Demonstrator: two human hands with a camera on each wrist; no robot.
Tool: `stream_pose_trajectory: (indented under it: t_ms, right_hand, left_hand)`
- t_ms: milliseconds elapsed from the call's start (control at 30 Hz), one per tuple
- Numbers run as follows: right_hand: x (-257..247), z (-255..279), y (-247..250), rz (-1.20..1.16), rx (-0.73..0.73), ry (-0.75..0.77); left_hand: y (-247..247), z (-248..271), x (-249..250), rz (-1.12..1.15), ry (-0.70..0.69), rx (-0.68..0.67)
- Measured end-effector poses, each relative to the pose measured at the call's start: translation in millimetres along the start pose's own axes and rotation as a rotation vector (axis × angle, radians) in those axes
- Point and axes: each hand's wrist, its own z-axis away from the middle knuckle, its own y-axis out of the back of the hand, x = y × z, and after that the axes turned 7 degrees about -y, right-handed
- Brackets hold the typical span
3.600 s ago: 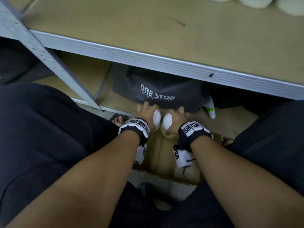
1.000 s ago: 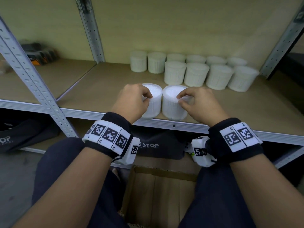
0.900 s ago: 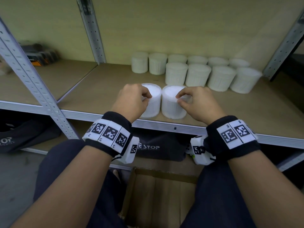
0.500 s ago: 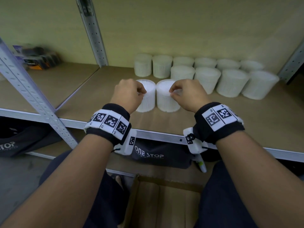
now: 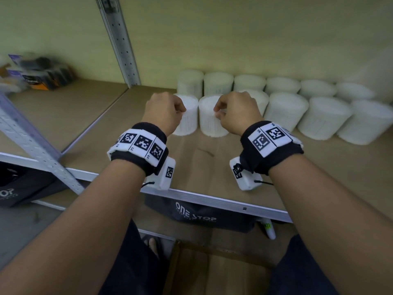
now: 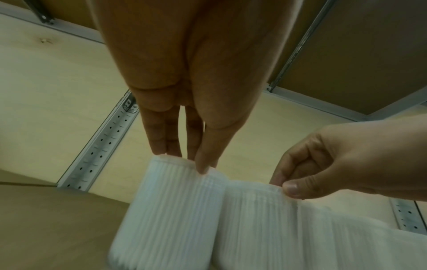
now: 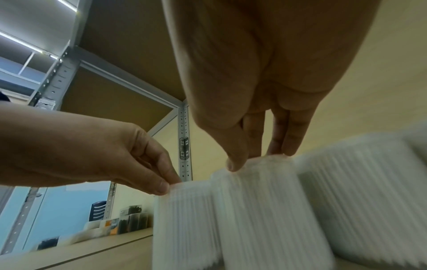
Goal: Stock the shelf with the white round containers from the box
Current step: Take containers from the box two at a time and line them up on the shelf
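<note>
Two ribbed white round containers stand side by side on the brown shelf board (image 5: 191, 165). My left hand (image 5: 182, 109) pinches the top rim of the left container (image 5: 187, 122), thumb in front and fingers behind, as the left wrist view shows (image 6: 184, 160) on its container (image 6: 171, 210). My right hand (image 5: 217, 109) pinches the rim of the right container (image 5: 210, 122) in the same way, seen in the right wrist view (image 7: 256, 159) on its container (image 7: 258, 210). Two rows of several more containers (image 5: 285, 111) stand behind and to the right. The open cardboard box (image 5: 212, 273) lies below between my legs.
A perforated metal upright (image 5: 119, 39) rises at the back left, and another post (image 5: 32, 141) crosses the front left. Small packaged goods (image 5: 40, 75) sit in the left shelf bay. A black "ONE STOP" bag (image 5: 197, 216) lies under the shelf's metal front rail (image 5: 212, 200).
Both hands lifted the two containers out of the box onto the shelf's front edge, then slid them back until they stand close to the stocked rows.
</note>
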Motion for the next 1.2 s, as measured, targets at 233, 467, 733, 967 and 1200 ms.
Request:
stream_pose_trajectory:
  t_ms: [233, 467, 733, 967, 1200]
  right_hand:
    - [-3, -28, -10, -0.002, -0.011, -0.001]
    - [3, -47, -16, -0.006, 0.019, 0.019]
    - [13, -51, -22, -0.079, 0.035, 0.048]
    - [17, -45, -6, -0.213, 0.031, 0.050]
    - [68, -35, 48, -0.174, 0.099, -0.042]
  left_hand:
    - [-10, -32, -16, 0.052, 0.016, -0.004]
    - [-23, -52, -24, 0.065, -0.016, 0.034]
    - [-23, -57, -24, 0.057, -0.049, -0.008]
    - [-10, -63, -12, 0.064, -0.039, -0.204]
    - [-31, -67, 64, 0.169, -0.179, -0.180]
